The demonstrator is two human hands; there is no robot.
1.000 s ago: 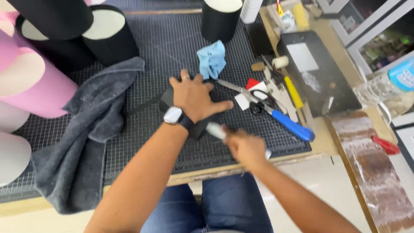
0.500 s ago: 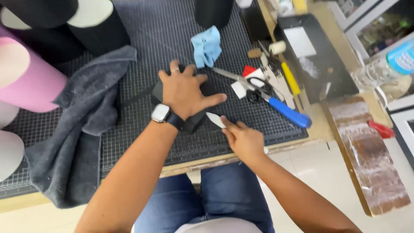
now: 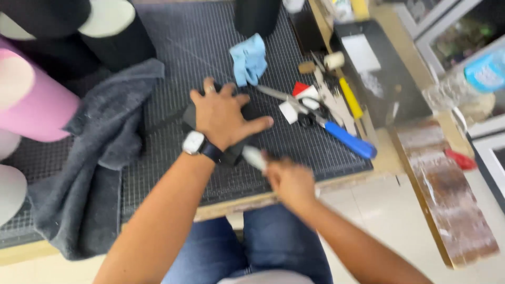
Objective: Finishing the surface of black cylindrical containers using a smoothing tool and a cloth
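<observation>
under the spread fingers of the left hand (image 3: 223, 117) lies a black piece (image 3: 234, 152); right hand (image 3: 289, 181) fingers clamp a pale tool (image 3: 254, 157).

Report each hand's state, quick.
Left hand: open, fingers spread, pressing flat on a black piece on the cutting mat.
Right hand: closed around a light-coloured tool, blurred.

Your left hand (image 3: 223, 115) lies flat, fingers spread, on a black piece (image 3: 231, 152) on the gridded cutting mat (image 3: 200, 47). Your right hand (image 3: 290, 181) grips a blurred, pale-tipped tool (image 3: 254, 157) just beside it.
</observation>
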